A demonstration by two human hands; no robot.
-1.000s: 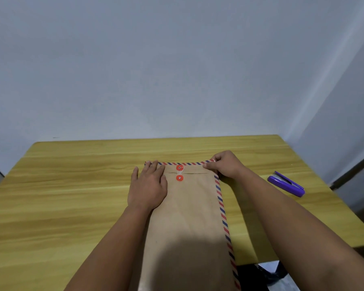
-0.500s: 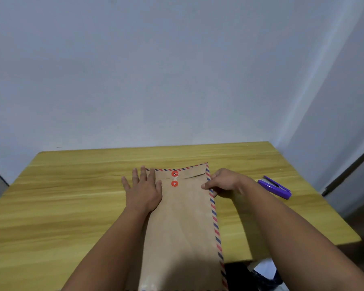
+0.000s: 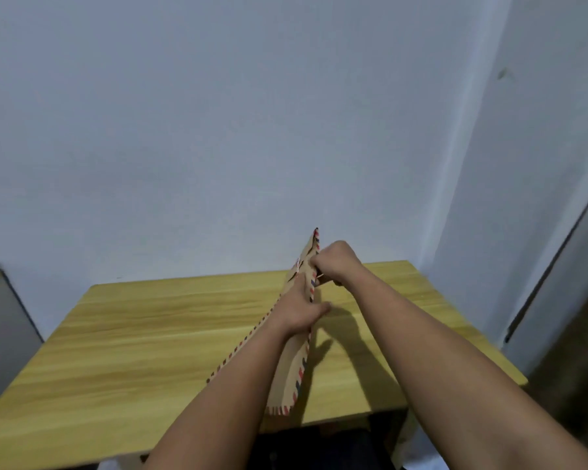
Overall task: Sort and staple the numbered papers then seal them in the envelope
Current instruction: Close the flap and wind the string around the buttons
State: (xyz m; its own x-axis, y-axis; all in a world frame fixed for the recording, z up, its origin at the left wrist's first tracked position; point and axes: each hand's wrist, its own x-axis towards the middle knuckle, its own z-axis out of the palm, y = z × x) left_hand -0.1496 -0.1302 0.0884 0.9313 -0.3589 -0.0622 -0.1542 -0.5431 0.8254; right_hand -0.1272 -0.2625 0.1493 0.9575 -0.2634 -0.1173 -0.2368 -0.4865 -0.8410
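Observation:
The brown envelope with red and blue striped edges is lifted off the table and tilted up on its edge, its top corner pointing toward the wall. My left hand holds it at mid length from the left side. My right hand grips its upper right edge near the flap. The red button clasp is hidden at this angle. The numbered papers are not visible. The purple stapler is hidden behind my right arm or out of view.
The wooden table stands against a white wall, with its right edge near a corner. A grey object stands at the left beside the table.
The envelope lay flat under both hands before; now both hands have raised it and turned it up on edge. The view has tilted up and the stapler is out of sight.

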